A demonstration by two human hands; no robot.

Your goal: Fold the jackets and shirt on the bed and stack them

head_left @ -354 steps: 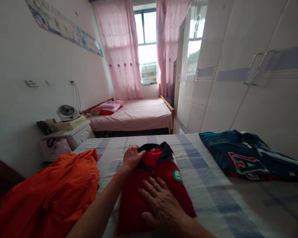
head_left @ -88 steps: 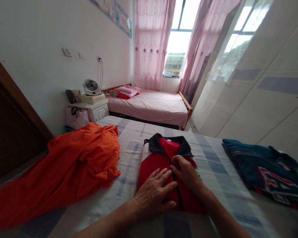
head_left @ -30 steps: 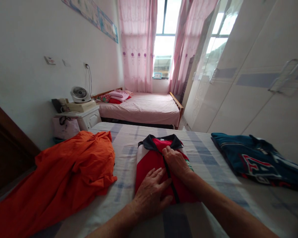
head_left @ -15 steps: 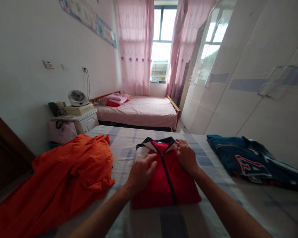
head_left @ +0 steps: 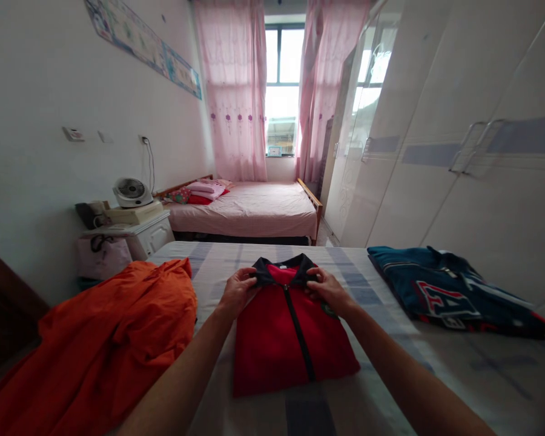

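Note:
A red zip-up jacket lies folded into a rectangle in front of me, its black zipper running down the front. Its dark collar is at the far end, spread to both sides of the neck opening. My left hand pinches the left collar point between thumb and fingers. On the other side, my right hand grips the right collar point the same way. Part of a green emblem shows beside my right wrist.
The jacket rests on a checked bed sheet. An orange garment lies loosely spread at left; a folded dark blue jacket is at right. Beyond are a pink bed, a nightstand with a fan, and a white wardrobe.
My left hand has moved from over the jacket's chest to the left collar point and taken hold. The collar flaps now lie folded down, dark side showing. The view has shifted slightly.

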